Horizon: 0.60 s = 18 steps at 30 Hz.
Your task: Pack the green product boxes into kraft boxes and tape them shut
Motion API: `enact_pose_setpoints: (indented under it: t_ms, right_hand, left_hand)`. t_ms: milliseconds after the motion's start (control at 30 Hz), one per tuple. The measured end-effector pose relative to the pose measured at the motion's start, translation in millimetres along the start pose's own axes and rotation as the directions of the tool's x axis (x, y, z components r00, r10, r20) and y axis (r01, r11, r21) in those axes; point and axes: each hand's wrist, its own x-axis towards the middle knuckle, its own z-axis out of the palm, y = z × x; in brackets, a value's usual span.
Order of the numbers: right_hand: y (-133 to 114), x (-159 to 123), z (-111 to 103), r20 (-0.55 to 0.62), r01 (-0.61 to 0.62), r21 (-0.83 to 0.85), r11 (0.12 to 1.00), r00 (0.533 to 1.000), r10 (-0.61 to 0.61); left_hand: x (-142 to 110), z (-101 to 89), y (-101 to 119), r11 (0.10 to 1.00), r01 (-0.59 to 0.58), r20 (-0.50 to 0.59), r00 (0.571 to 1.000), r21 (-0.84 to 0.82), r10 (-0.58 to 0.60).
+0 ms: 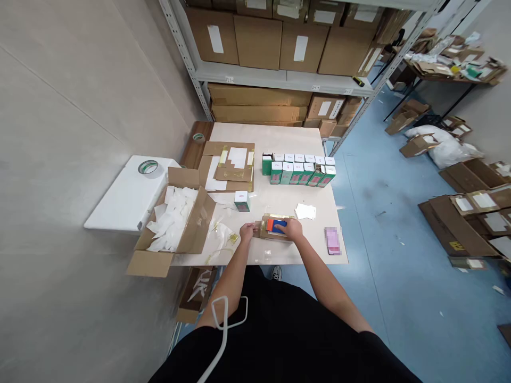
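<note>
A small flat cardboard box [263, 232] with tape on it lies near the front edge of the white table. My left hand [247, 232] is closed on the flap at its left end. In my right hand [293, 229] is a blue-and-orange handheld tool [275, 225], resting over the top of the box; its exact kind is hard to make out. A single green-and-white carton [241, 201] stands behind my left hand. White paper pieces [305, 211] lie beyond my right hand, and a pink packet [332, 241] is farther right.
Two rows of green-and-white cartons [297, 173] stand toward the back right. Flattened cardboard [233, 173] lies at the back left. An open carton [203, 223] of white paper pieces is at left, near a tape roll [148, 167]. A shelf [275, 77] with boxes rises behind.
</note>
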Motion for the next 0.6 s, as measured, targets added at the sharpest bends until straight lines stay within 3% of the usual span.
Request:
enact_pose_setpoints:
  t_ms: [267, 600]
  right_hand:
    - [-17.0, -4.5, -10.5, 0.08, -0.038, -0.173, 0.984, 0.995, 0.052]
    - [-19.8, -2.9, -10.9, 0.092, -0.053, -0.171, 0.984, 0.993, 0.07]
  left_hand:
    - [11.8, 6.5, -5.9, 0.998, 0.069, 0.004, 0.998, 0.015, -0.069]
    - [20.5, 20.3, -12.1, 0.979, 0.14, 0.071, 0.986, 0.146, -0.152]
